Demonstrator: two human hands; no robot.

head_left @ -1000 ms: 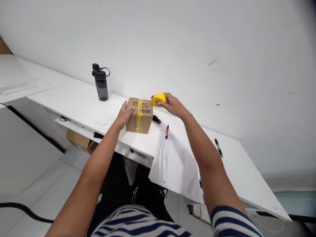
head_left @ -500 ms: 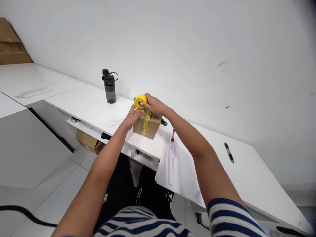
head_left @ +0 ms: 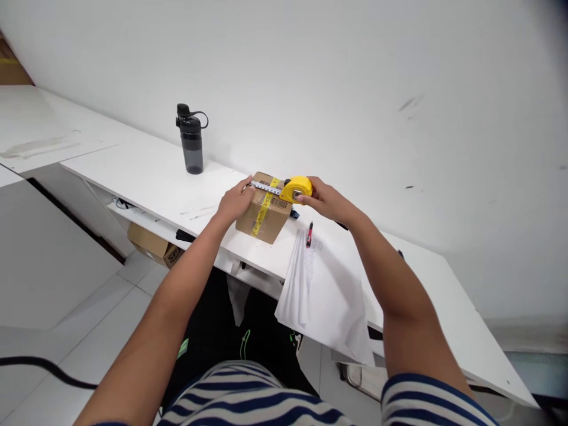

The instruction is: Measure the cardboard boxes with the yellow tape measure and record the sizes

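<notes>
A small cardboard box (head_left: 261,220) with a yellow tape strip and a barcode label sits on the white desk (head_left: 146,183). My right hand (head_left: 322,200) grips a yellow tape measure (head_left: 298,188) at the box's right top edge. The metal blade (head_left: 265,187) is drawn out across the box top to the left. My left hand (head_left: 236,201) pinches the blade's end at the box's left top edge, fingers pressed against the box.
A dark water bottle (head_left: 191,140) stands at the back left by the wall. A stack of white paper (head_left: 323,290) overhangs the desk's front edge, a red pen (head_left: 309,234) at its top. A cardboard box (head_left: 151,245) lies under the desk.
Both hands met at the box's left top edge, then my right hand pulled the tape measure body rightwards, drawing the blade across the box while my left hand held its end.
</notes>
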